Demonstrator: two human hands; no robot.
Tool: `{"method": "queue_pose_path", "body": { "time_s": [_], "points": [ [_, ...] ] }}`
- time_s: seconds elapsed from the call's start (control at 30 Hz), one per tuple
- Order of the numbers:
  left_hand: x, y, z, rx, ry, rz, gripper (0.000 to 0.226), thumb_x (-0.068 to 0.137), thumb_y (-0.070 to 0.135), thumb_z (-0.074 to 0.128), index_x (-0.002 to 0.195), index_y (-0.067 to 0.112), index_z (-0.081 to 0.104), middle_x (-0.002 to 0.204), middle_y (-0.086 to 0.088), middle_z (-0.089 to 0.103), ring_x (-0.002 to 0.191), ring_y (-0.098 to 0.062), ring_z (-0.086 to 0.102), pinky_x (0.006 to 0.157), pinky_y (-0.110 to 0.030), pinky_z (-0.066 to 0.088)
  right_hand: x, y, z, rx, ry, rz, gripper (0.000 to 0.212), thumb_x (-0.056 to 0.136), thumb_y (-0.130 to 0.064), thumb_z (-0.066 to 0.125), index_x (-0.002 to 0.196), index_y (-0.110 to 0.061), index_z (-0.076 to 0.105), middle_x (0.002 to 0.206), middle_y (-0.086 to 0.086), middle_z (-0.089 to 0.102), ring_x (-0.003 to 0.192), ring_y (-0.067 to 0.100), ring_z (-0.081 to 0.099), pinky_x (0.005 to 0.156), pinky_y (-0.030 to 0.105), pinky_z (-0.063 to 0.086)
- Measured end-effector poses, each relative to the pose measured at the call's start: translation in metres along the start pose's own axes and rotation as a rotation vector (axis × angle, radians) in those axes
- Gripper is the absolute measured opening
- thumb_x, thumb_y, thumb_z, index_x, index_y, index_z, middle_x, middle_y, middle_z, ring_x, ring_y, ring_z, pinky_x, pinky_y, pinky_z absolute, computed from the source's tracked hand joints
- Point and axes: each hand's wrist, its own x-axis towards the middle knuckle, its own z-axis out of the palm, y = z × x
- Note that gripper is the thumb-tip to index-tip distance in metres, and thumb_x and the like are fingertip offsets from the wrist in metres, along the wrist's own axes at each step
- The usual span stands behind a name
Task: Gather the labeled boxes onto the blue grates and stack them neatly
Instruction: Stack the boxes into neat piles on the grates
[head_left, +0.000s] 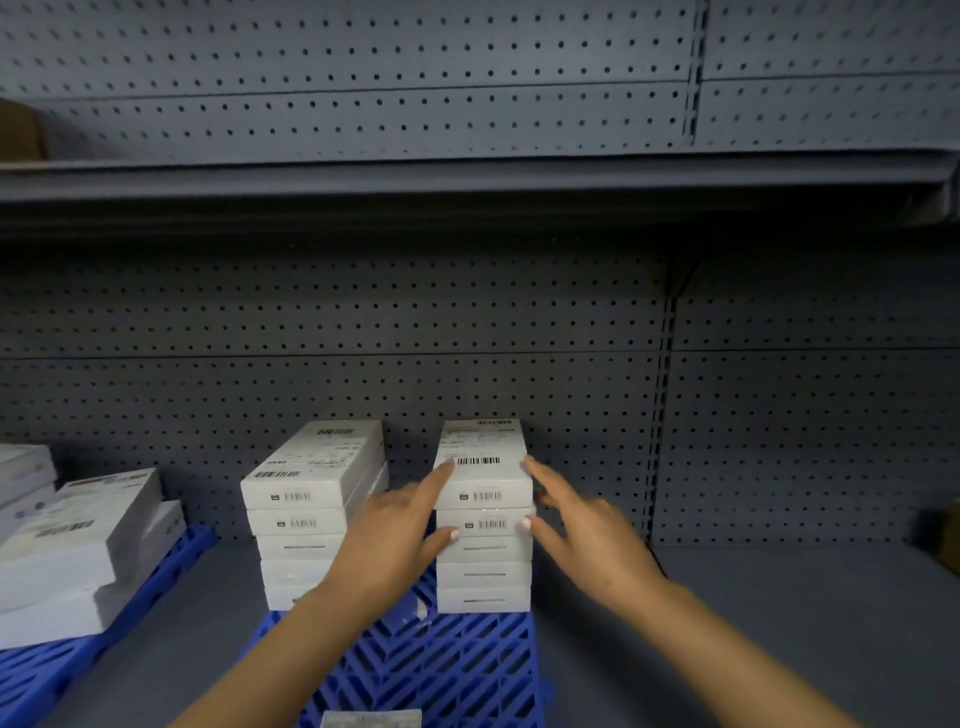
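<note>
Two open hands, left hand (400, 525) and right hand (582, 519), pressed straight fingers against opposite sides of the right stack of labeled boxes (483, 519) on the blue grate (441, 670); squaring it well likely called for even, opposed pressure, edges flush

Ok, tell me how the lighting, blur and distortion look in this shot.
Head view: dim, flat light, with deep shadow under the upper shelf; wide-angle bend curves the pegboard rows; edges are soft, so the left boxes smear; the centre is sharper, with barcodes visible on the right stack between the left hand and right hand; no glare.
</note>
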Motion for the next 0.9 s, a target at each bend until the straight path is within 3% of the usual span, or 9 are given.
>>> {"method": "queue_pose_path", "body": {
  "time_s": [0.07, 0.13, 0.33, 0.47, 0.53, 0.77, 0.9],
  "points": [
    [0.0019, -0.0028, 0.005, -0.041, 0.001, -0.002, 0.069, 0.094, 0.045, 0.049, 0.15, 0.028, 0.013, 0.124, 0.0, 0.058, 0.106, -0.019, 0.054, 0.082, -0.027, 0.042, 0.0013, 0.0015, 0.0026, -0.034, 0.015, -0.021, 0.062, 0.096, -0.042, 0.047, 0.148, -0.037, 0.013, 0.114, 0.0, 0.065, 0.086, 0.014, 0.063, 0.075, 0.035, 0.054],
    [0.0047, -0.0047, 0.0088, -0.02, -0.005, 0.0, 0.067, 0.095, 0.046, 0.047, 0.15, 0.028, 0.013, 0.128, 0.001, 0.056, 0.108, -0.02, 0.054, 0.085, -0.031, 0.046, 0.003, 0.0029, 0.0044, -0.066, 0.018, -0.025, 0.061, 0.097, -0.04, 0.047, 0.148, -0.036, 0.014, 0.114, 0.0, 0.065, 0.09, 0.016, 0.063, 0.077, 0.035, 0.053],
    [0.0056, -0.0022, 0.009, -0.02, 0.083, 0.011, 0.057, 0.097, 0.04, 0.046, 0.148, 0.029, 0.024, 0.106, 0.001, 0.063, 0.092, -0.018, 0.057, 0.072, -0.028, 0.045, 0.0047, 0.0024, 0.008, -0.082, 0.053, -0.001, 0.057, 0.097, -0.038, 0.047, 0.146, -0.034, 0.019, 0.113, -0.002, 0.066, 0.092, 0.017, 0.063, 0.076, 0.034, 0.052],
    [0.0069, -0.0053, 0.0055, 0.159, 0.14, 0.085, 0.059, 0.074, 0.034, 0.08, 0.128, 0.022, 0.059, 0.063, 0.008, 0.061, 0.053, -0.011, 0.054, 0.048, -0.019, 0.034, 0.0079, 0.0016, 0.0085, -0.061, 0.072, -0.001, 0.053, 0.095, -0.036, 0.05, 0.142, -0.035, 0.025, 0.11, -0.003, 0.067, 0.092, 0.017, 0.064, 0.074, 0.035, 0.053],
    [0.0086, -0.0049, 0.0073, 0.256, 0.157, 0.092, 0.061, 0.061, 0.034, 0.088, 0.116, 0.02, 0.067, 0.052, 0.01, 0.055, 0.042, -0.009, 0.049, 0.042, -0.016, 0.03, 0.0088, 0.001, 0.008, -0.057, 0.07, 0.0, 0.052, 0.095, -0.036, 0.05, 0.141, -0.035, 0.026, 0.11, -0.004, 0.067, 0.092, 0.016, 0.064, 0.073, 0.034, 0.053],
    [0.0083, -0.0055, 0.0086, 0.234, 0.167, 0.067, 0.06, 0.061, 0.032, 0.088, 0.115, 0.02, 0.066, 0.049, 0.011, 0.051, 0.039, -0.006, 0.045, 0.042, -0.015, 0.023, 0.0082, -0.0022, 0.0066, -0.066, 0.069, 0.003, 0.05, 0.096, -0.037, 0.049, 0.14, -0.035, 0.025, 0.113, -0.005, 0.066, 0.091, 0.016, 0.064, 0.072, 0.032, 0.052],
    [0.0074, -0.0038, 0.0069, 0.2, 0.145, 0.064, 0.059, 0.067, 0.033, 0.085, 0.12, 0.021, 0.063, 0.053, 0.011, 0.054, 0.041, -0.007, 0.048, 0.042, -0.016, 0.026, 0.0084, -0.0023, 0.0053, -0.057, 0.03, 0.019, 0.048, 0.096, -0.037, 0.049, 0.137, -0.035, 0.024, 0.11, -0.001, 0.066, 0.089, 0.018, 0.063, 0.073, 0.037, 0.053]
  ]
}}
